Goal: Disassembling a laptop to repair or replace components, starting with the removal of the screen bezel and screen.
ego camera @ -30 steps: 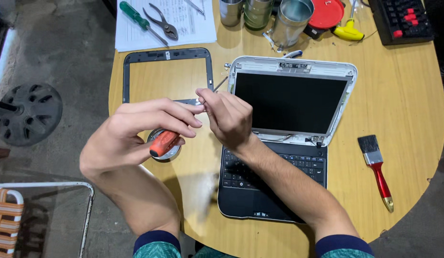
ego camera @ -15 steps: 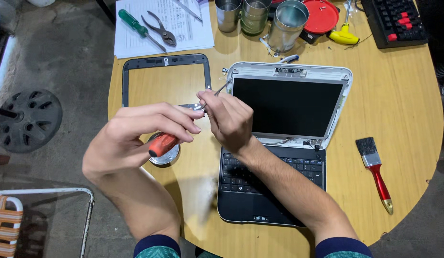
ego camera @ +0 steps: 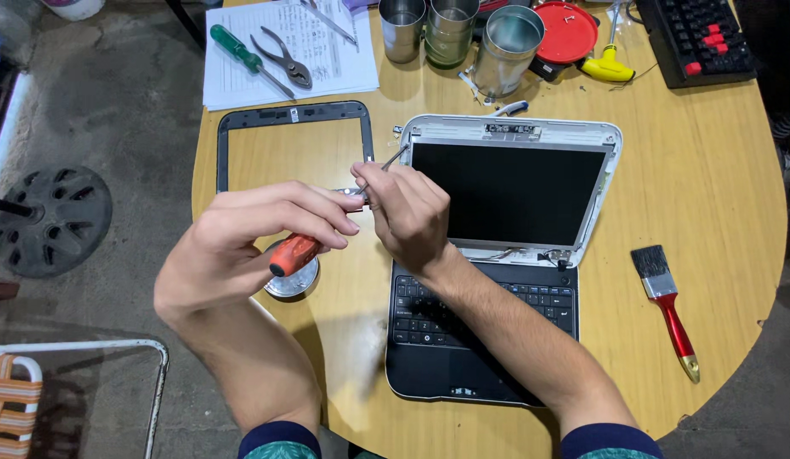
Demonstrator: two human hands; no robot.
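your left hand [ego camera: 242, 251] wraps the orange-handled screwdriver [ego camera: 294, 253]; its long axis runs up and right from those fingers, the tip toward the laptop [ego camera: 505, 195] lid's corner. your right hand [ego camera: 407, 212] is nearer that tip, fingers pinched narrow around the shaft.

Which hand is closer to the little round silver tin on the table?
Left. The left hand, gripping an orange-handled screwdriver, is right above the round silver tin. The right hand is farther off, up beside the laptop screen.
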